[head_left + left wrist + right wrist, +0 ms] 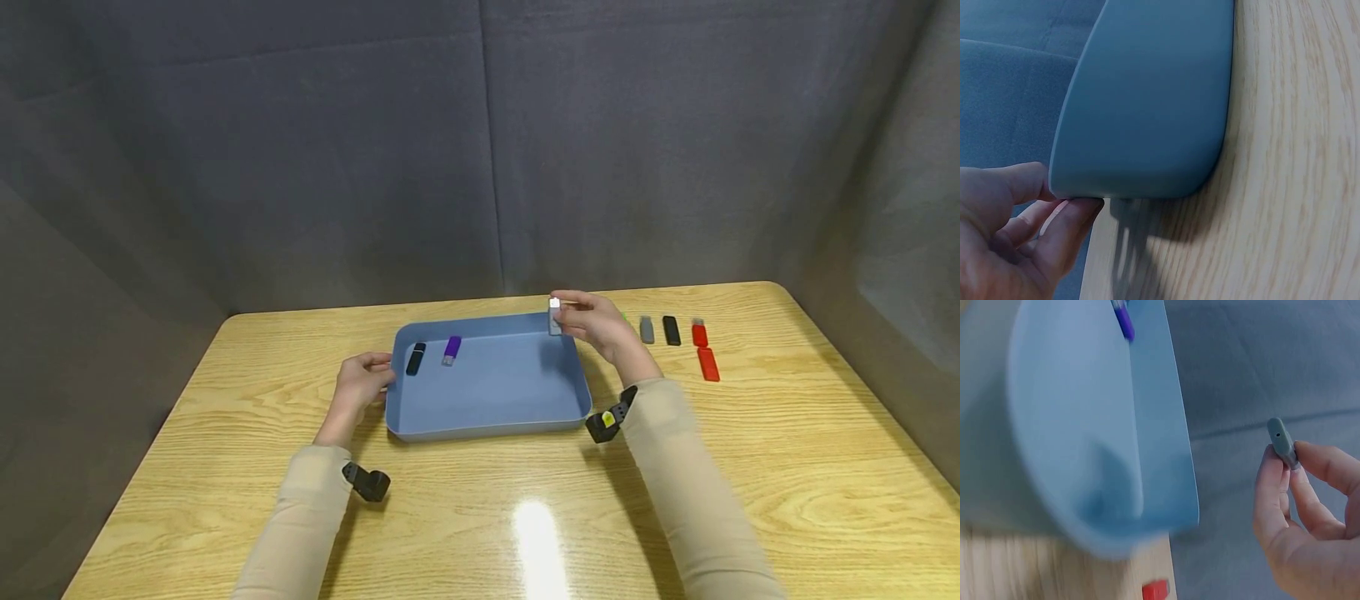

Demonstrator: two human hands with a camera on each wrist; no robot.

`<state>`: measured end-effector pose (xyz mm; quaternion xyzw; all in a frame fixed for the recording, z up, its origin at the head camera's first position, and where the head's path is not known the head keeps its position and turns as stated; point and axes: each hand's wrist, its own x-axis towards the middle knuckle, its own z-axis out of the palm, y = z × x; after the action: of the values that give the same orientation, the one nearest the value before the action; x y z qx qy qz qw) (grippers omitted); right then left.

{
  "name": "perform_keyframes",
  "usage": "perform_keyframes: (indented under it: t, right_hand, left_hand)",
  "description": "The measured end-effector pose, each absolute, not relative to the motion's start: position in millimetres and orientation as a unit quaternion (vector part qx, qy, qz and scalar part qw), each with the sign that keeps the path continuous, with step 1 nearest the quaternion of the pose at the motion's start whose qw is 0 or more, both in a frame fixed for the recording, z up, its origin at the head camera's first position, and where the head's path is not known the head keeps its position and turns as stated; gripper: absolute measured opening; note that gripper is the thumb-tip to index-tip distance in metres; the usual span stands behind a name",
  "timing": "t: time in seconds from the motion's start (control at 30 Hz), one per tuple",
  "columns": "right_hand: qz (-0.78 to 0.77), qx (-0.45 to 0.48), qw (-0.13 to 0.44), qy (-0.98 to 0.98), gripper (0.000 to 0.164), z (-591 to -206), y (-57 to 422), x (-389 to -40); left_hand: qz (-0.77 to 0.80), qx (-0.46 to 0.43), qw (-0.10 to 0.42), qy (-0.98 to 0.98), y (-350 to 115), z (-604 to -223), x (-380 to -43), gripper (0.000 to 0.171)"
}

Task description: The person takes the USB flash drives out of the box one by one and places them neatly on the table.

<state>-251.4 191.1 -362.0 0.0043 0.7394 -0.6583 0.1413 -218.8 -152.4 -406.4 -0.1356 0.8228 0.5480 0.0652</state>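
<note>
Though small, probable USB stick [554, 322] in right hand's [600, 327] pinch, tray [495, 383] in left hand's [360, 386].

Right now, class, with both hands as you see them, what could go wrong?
The right hand pinches a pale grey stick in its fingertips near the far right corner of the blue tray; a slip could land it outside. The left hand pinches the tray's edge; a tug might slide the black stick and purple stick lying inside. The right wrist camera, near the tray, might knock it.
</note>
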Motion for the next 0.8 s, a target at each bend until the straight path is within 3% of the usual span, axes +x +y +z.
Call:
perform_keyframes:
  t: [0.8]
  right_hand:
    - [-0.663, 0.058, 0.133, 0.735, 0.063, -369.2, 282.6, -240.0]
  left_hand:
    - [0.550, -0.140, 0.060, 0.821, -153.2, -409.7, -221.8, 0.042]
